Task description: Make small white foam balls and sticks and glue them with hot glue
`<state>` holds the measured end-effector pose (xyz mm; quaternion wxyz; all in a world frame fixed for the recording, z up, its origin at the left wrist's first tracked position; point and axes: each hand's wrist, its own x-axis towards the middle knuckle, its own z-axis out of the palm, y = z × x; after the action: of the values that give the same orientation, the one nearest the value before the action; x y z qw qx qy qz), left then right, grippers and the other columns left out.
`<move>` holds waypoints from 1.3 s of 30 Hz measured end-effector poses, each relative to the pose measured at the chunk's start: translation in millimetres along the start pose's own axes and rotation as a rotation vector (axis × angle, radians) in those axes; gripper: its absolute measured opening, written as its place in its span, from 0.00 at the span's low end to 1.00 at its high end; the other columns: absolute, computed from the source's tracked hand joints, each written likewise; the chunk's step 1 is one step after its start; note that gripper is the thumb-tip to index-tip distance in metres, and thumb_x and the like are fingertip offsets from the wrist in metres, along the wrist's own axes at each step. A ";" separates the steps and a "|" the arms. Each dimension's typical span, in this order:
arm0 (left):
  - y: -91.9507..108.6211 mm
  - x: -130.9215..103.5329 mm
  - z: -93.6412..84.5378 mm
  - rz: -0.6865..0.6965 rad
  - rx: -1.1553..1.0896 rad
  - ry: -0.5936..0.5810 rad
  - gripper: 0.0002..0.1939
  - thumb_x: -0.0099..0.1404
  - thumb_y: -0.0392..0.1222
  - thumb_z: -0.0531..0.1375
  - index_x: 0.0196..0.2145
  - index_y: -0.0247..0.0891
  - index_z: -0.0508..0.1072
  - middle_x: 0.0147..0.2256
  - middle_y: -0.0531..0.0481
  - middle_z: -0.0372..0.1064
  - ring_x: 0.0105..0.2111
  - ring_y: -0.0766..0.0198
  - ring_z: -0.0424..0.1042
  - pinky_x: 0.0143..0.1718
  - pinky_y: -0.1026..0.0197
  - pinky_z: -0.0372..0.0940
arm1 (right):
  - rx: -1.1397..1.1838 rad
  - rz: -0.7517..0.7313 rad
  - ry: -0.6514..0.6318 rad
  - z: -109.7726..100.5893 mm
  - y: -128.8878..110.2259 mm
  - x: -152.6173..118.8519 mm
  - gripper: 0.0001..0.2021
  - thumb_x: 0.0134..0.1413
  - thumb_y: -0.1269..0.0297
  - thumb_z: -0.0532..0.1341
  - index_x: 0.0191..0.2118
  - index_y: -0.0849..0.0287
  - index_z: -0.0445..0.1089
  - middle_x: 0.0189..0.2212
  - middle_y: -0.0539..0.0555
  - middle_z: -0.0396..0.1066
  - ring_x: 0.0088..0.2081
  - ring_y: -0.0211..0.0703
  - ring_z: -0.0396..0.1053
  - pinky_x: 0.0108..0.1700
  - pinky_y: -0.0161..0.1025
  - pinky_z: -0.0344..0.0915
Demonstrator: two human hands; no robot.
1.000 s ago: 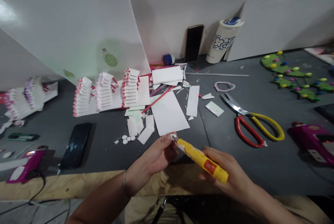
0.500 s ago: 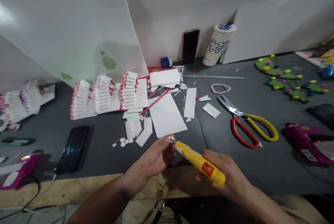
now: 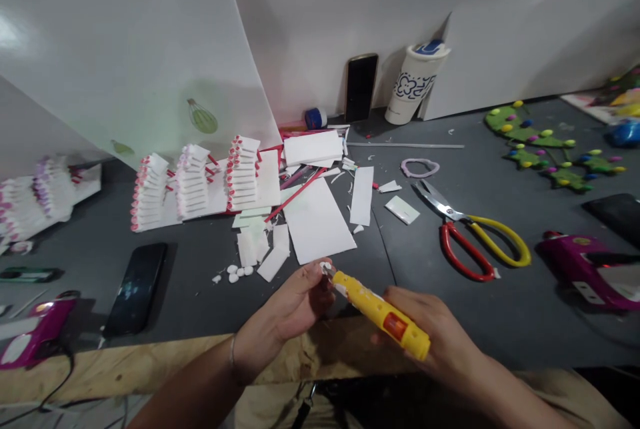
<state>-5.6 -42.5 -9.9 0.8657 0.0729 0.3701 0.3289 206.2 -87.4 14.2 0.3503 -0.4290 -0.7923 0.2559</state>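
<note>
My right hand (image 3: 425, 319) is wrapped around a yellow hot glue gun (image 3: 375, 309) with an orange-red switch at its back end. The gun's metal tip meets a small white piece (image 3: 325, 267) pinched in the fingertips of my left hand (image 3: 300, 295). My fingers partly cover that piece, so its full shape is hidden. Several small white discs (image 3: 240, 273) lie left of my left hand. Just beyond my hands is a white card sheet (image 3: 320, 222), with white strips (image 3: 362, 195) beside it.
Rows of white sticks with red tips (image 3: 243, 175) stand on card at left. Open scissors (image 3: 460, 222) lie at right, near green felt-like shapes (image 3: 530, 132). A dark phone (image 3: 135, 289), a tumbler (image 3: 415, 85) and purple boxes (image 3: 590, 269) surround the work area.
The whole view has shifted slightly. My hands keep the same hold, and the glue gun's tip stays at the small white piece.
</note>
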 end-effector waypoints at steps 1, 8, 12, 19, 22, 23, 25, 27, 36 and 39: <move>0.3 0.1 -0.1 0.000 0.005 -0.002 0.15 0.50 0.42 0.71 0.32 0.33 0.73 0.27 0.54 0.65 0.26 0.73 0.65 0.29 0.70 0.62 | -0.004 0.004 -0.006 -0.4 -0.3 -0.1 0.15 0.59 0.57 0.58 0.24 0.57 0.60 0.17 0.46 0.62 0.18 0.32 0.59 0.21 0.31 0.52; -0.3 -0.9 2.3 -0.001 0.019 0.000 0.14 0.52 0.43 0.70 0.32 0.33 0.73 0.27 0.54 0.66 0.26 0.73 0.65 0.30 0.70 0.62 | 0.010 -0.003 -0.021 -0.6 0.2 -1.3 0.15 0.60 0.57 0.58 0.24 0.56 0.61 0.18 0.47 0.63 0.19 0.33 0.60 0.21 0.32 0.52; 0.6 -1.1 3.2 0.015 0.027 0.017 0.14 0.51 0.43 0.71 0.31 0.33 0.73 0.27 0.53 0.66 0.26 0.72 0.65 0.30 0.70 0.62 | 0.004 0.006 -0.018 -1.5 -0.6 -0.9 0.15 0.59 0.57 0.58 0.24 0.56 0.61 0.18 0.47 0.63 0.18 0.33 0.60 0.21 0.31 0.52; 2.4 -1.6 8.2 0.007 -0.013 0.066 0.14 0.51 0.42 0.71 0.31 0.32 0.72 0.26 0.53 0.66 0.26 0.73 0.66 0.28 0.71 0.61 | 0.005 -0.028 0.030 -8.9 -3.3 0.9 0.17 0.60 0.56 0.57 0.23 0.56 0.60 0.17 0.46 0.61 0.17 0.33 0.59 0.20 0.31 0.54; 2.0 -1.7 9.0 0.020 -0.016 0.042 0.13 0.51 0.42 0.71 0.30 0.33 0.72 0.26 0.54 0.64 0.25 0.74 0.63 0.27 0.71 0.60 | 0.006 -0.033 0.049 -10.4 -4.5 1.1 0.16 0.57 0.54 0.59 0.24 0.56 0.60 0.17 0.47 0.62 0.17 0.33 0.59 0.19 0.31 0.54; 1.9 -1.5 8.7 0.025 -0.019 0.033 0.13 0.51 0.42 0.71 0.30 0.33 0.72 0.26 0.54 0.64 0.25 0.74 0.63 0.27 0.71 0.60 | 0.016 -0.024 0.051 -11.0 -5.0 0.9 0.15 0.56 0.53 0.60 0.25 0.56 0.61 0.18 0.47 0.62 0.18 0.34 0.59 0.19 0.31 0.55; 1.9 -1.1 7.7 0.016 -0.029 0.019 0.13 0.52 0.41 0.71 0.30 0.33 0.72 0.27 0.53 0.63 0.27 0.73 0.64 0.27 0.71 0.59 | 0.025 -0.008 0.077 -13.3 -5.1 0.3 0.13 0.54 0.53 0.62 0.28 0.56 0.63 0.19 0.48 0.63 0.19 0.35 0.61 0.20 0.32 0.57; 2.2 -0.6 6.7 0.003 -0.052 0.010 0.13 0.52 0.39 0.71 0.30 0.33 0.71 0.28 0.53 0.63 0.26 0.73 0.63 0.24 0.71 0.57 | -0.025 0.008 0.144 -17.1 -2.2 -0.8 0.12 0.54 0.53 0.62 0.31 0.55 0.63 0.21 0.49 0.65 0.20 0.37 0.63 0.22 0.33 0.59; 2.9 0.6 5.8 -0.006 -0.097 -0.009 0.13 0.52 0.37 0.70 0.32 0.33 0.70 0.30 0.53 0.63 0.27 0.73 0.61 0.22 0.71 0.51 | -0.603 0.297 0.210 -18.1 57.3 -5.0 0.19 0.56 0.44 0.55 0.37 0.57 0.62 0.29 0.55 0.66 0.29 0.48 0.67 0.28 0.41 0.62; 1.9 0.0 5.3 0.001 -0.065 -0.017 0.13 0.52 0.37 0.70 0.32 0.33 0.71 0.30 0.52 0.64 0.27 0.73 0.62 0.23 0.71 0.51 | -0.650 0.257 0.132 -12.1 70.5 -7.3 0.19 0.60 0.47 0.51 0.39 0.61 0.63 0.31 0.59 0.67 0.31 0.51 0.68 0.30 0.43 0.64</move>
<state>-2.9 -40.4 -5.4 0.8707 0.0476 0.3518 0.3405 253.6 -57.1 -30.5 0.2110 -0.6299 -0.7474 0.0040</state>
